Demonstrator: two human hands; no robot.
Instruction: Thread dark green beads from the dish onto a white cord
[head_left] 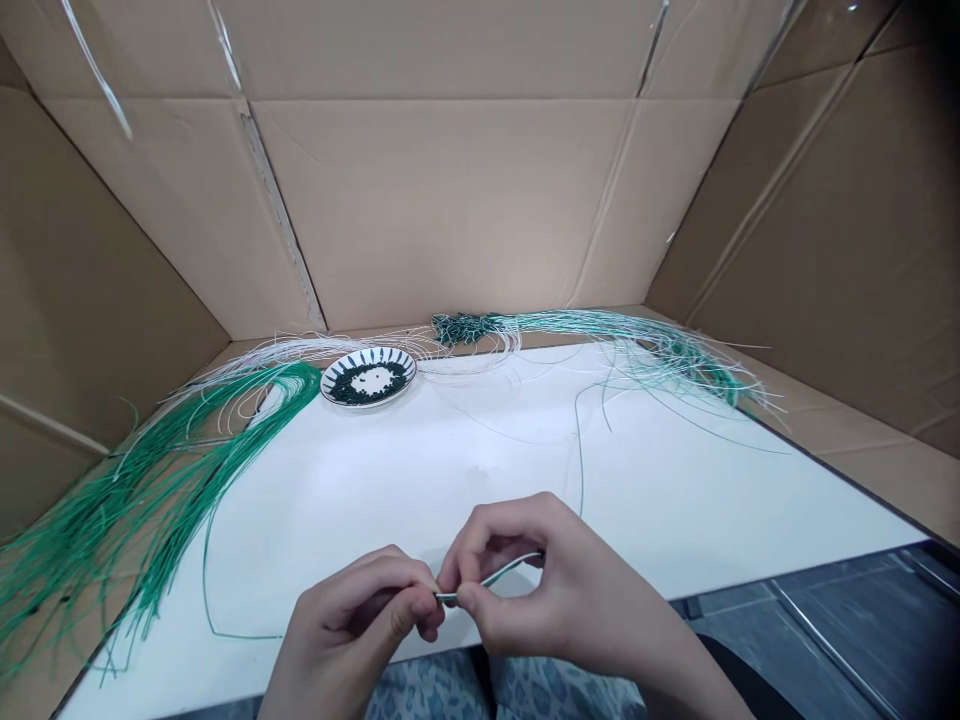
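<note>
My left hand [360,620] and my right hand [540,580] meet low over the near edge of the white table [675,500]. Both pinch a thin wire [495,574] that runs between their fingertips, white and green strands held together. A single green wire [580,450] rises from my right hand toward the back of the table. Another green wire [206,570] loops away to the left of my left hand. A small patterned dish [368,376] with dark green beads sits at the back left.
A thick bundle of green wires [150,480] lies on the left. White wires [247,365] curve behind the dish. More green wires [660,350] and a beaded cluster [461,326] lie at the back right. Cardboard walls [450,200] enclose the table.
</note>
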